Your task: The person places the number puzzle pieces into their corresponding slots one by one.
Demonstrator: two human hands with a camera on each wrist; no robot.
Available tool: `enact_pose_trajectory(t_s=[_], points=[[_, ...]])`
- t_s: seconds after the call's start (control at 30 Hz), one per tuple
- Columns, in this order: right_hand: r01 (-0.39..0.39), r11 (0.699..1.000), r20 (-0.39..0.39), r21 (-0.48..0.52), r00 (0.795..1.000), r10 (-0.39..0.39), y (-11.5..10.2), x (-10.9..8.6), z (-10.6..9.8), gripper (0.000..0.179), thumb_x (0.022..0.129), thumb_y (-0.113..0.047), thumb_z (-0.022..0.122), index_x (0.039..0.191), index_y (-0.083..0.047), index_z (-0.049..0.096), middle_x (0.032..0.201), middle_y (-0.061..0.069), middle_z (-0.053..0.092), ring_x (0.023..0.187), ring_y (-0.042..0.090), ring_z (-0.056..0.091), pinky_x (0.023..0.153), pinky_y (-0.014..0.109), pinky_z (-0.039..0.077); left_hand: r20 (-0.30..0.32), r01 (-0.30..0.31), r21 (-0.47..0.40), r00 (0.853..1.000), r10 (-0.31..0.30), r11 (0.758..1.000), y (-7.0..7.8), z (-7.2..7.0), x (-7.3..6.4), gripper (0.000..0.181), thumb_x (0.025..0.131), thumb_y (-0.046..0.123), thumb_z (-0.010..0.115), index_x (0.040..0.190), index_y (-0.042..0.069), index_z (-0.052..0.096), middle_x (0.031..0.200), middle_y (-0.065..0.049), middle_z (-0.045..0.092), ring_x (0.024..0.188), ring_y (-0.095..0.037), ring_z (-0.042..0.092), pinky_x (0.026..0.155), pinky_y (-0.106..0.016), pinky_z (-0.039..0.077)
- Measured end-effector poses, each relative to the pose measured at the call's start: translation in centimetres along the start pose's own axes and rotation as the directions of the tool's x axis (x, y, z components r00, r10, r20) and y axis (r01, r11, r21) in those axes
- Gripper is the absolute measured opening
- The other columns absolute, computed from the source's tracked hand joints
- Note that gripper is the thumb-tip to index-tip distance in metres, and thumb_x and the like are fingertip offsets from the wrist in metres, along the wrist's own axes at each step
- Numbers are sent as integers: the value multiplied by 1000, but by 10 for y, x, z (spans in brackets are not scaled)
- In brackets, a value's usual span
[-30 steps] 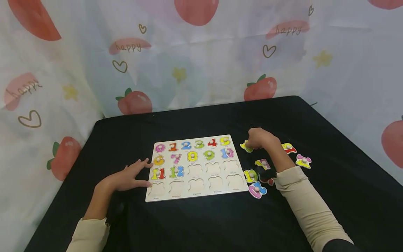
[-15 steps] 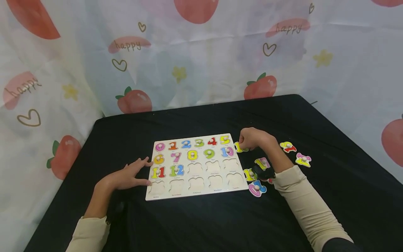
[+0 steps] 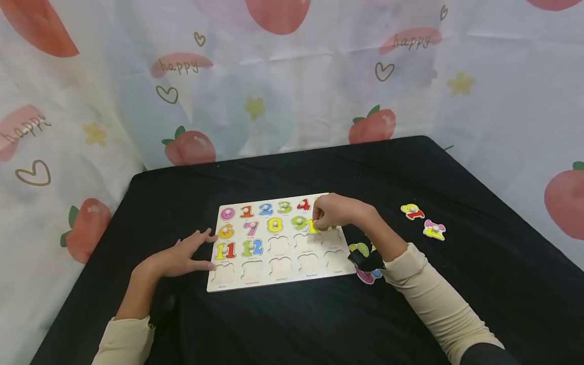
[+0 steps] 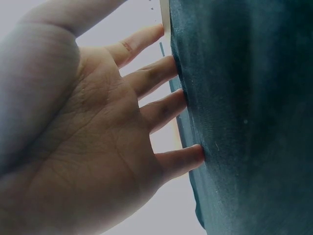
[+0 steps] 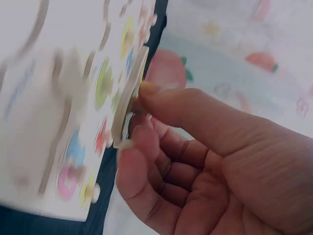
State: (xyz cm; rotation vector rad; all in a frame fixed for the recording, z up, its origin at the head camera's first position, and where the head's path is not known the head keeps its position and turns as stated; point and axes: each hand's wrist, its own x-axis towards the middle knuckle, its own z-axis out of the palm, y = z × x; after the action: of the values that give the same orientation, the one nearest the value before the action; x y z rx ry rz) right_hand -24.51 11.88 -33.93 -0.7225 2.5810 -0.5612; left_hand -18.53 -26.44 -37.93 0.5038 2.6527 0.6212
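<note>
A pale wooden number puzzle board [image 3: 237, 285] lies on the black cloth. Its pegged numbers 0 to 12 fill the upper part, and bare recesses show below. My right hand [image 3: 339, 210] pinches a number puzzle piece [image 3: 312, 226] over the board, close beside the 9. A yellow 1 shows on the piece; its second digit is mostly hidden by the hand. In the right wrist view, thumb and fingers grip the piece [image 5: 131, 98], tilted on edge. At the board's left edge my left hand [image 3: 178, 256] rests, fingers spread; the left wrist view shows its palm [image 4: 107, 122].
Two loose pieces, a yellow-and-red one [image 3: 412, 211] and a pink-and-yellow one [image 3: 434, 230], lie at the right. Others, including a pink-and-blue piece [image 3: 366, 276], lie by the board's right edge, partly behind the right wrist. A fruit-print curtain [image 3: 274, 101] hangs behind.
My right hand has carried the pinched number piece leftward from the cloth at the right to over the board. My left hand keeps its place at the board's left edge.
</note>
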Motion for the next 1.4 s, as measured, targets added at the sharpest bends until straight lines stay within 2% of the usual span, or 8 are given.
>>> enact_pose_trajectory(t_s=[0.1, 0.5, 0.7, 0.83, 0.97, 1.07, 1.23, 1.4], points=[[34, 999, 11, 17, 999, -34, -11, 1, 7, 3, 85, -9, 65, 86, -6, 65, 72, 0, 59, 60, 16, 56, 56, 26, 47, 4, -10, -1, 1000, 10, 1000, 1, 0, 0, 85, 81, 48, 68, 144, 2, 34, 150, -27, 19, 137, -47, 5, 101, -70, 3], [53, 997, 55, 54, 997, -56, -41, 9, 35, 7, 84, -10, 70, 89, -9, 66, 75, -3, 62, 63, 15, 59, 57, 25, 48, -7, -13, -4, 1000, 13, 1000, 2, 1, -3, 86, 81, 47, 69, 144, 1, 33, 150, -26, 19, 137, -47, 5, 101, -70, 4], [66, 997, 12, 51, 998, -66, -45, 14, 44, 7, 85, -10, 70, 90, -9, 66, 74, -3, 63, 63, 14, 57, 53, 23, 42, -10, -16, -7, 1000, 16, 1000, 3, 0, -4, 86, 81, 47, 69, 144, 1, 33, 150, -26, 19, 137, -47, 6, 101, -70, 4], [53, 998, 25, 21, 998, -53, -47, 15, 46, 13, 86, -12, 68, 97, -7, 66, 74, -1, 63, 60, 14, 56, 49, 22, 37, -7, -10, -3, 1000, 10, 1000, 2, 0, -4, 85, 81, 48, 68, 144, 3, 33, 151, -26, 18, 138, -46, 5, 101, -70, 3], [-8, 999, 29, -37, 1000, 9, -47, 12, 40, 29, 83, -16, 72, 109, -7, 62, 82, -1, 63, 65, 14, 56, 51, 23, 39, -8, -5, 5, 1000, 5, 1000, 1, -2, -2, 85, 81, 49, 68, 144, 5, 33, 151, -25, 17, 138, -45, 4, 102, -69, 3], [-35, 996, 26, -83, 999, 38, -47, 8, 36, 36, 80, -18, 75, 112, -8, 61, 88, -1, 63, 69, 13, 57, 53, 23, 41, -10, -7, 7, 1000, 7, 1000, 2, -3, -1, 85, 81, 49, 69, 144, 5, 34, 151, -25, 18, 138, -45, 4, 102, -69, 3], [-36, 994, 58, -101, 997, 42, -48, 5, 43, 43, 76, -19, 79, 113, -11, 58, 85, -2, 60, 68, 13, 57, 53, 23, 43, 6, -2, 8, 1000, 2, 1000, 3, -1, -2, 85, 80, 49, 69, 144, 5, 34, 151, -25, 18, 138, -46, 5, 102, -69, 4], [-13, 995, 11, -96, 1000, 14, -49, 9, 50, 41, 76, -20, 79, 110, -11, 58, 82, -3, 59, 67, 12, 56, 54, 24, 42, -8, -11, 6, 1000, 11, 1000, 2, 0, -3, 83, 80, 48, 69, 143, 6, 35, 151, -25, 19, 137, -46, 6, 102, -69, 5]])
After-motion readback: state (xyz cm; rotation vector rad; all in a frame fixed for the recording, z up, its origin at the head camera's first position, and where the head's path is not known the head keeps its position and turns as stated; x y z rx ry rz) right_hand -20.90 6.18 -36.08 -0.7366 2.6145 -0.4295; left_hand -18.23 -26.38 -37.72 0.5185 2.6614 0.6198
